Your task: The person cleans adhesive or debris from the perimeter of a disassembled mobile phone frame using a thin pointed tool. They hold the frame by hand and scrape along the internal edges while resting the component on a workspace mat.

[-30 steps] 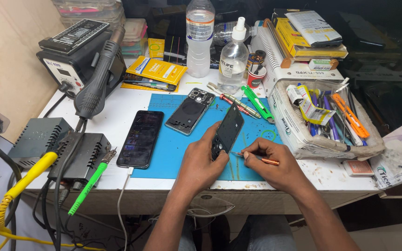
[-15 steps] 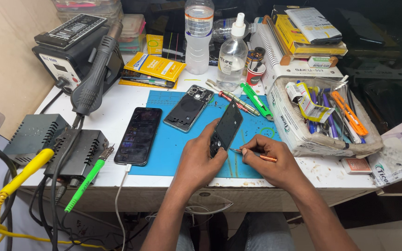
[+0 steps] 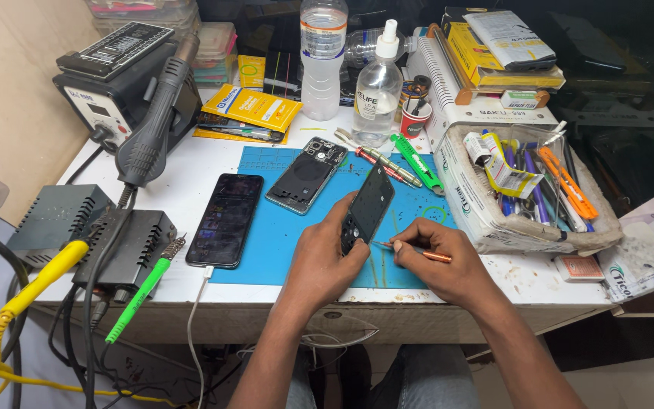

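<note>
Not much has shifted since a second ago: both hands are in the same spot on the blue mat (image 3: pixel 281 250), the view just dipped a bit and the tool tip sits maybe a touch closer to the phone edge. Nearest the counter's front edge, at about 6 o'clock, the left hand (image 3: pixel 319 261) is clamped around a dark phone body (image 3: pixel 367 209), propping it up on its long edge, tilted, over the mat. The right hand (image 3: pixel 440 261), at roughly 4 o'clock from that phone, is closed around an orange-handled tool (image 3: pixel 425 254) in a pen grip, its thin metal tip touching the phone's lower edge. Over at 9 o'clock a black phone (image 3: pixel 225 220) lies flat, half on the mat, with a white cable (image 3: pixel 194 318) plugged into its near end and hanging off the counter (image 3: pixel 191 170). Left of that, a green-handled soldering iron (image 3: pixel 141 291) and a yellow-handled one (image 3: pixel 35 284) stick out by two dark boxes. Up at 11 o'clock from the hands, a grey phone back cover (image 3: pixel 308 176) rests flat. At 1 o'clock a green-handled tool (image 3: pixel 415 163) lies beside a few screwdrivers, and at 3 o'clock sits a bag of tools (image 3: pixel 531 189). Farthest back: hot air station (image 3: pixel 126 83), clear bottle (image 3: pixel 322 57), spray bottle (image 3: pixel 378 95).
</note>
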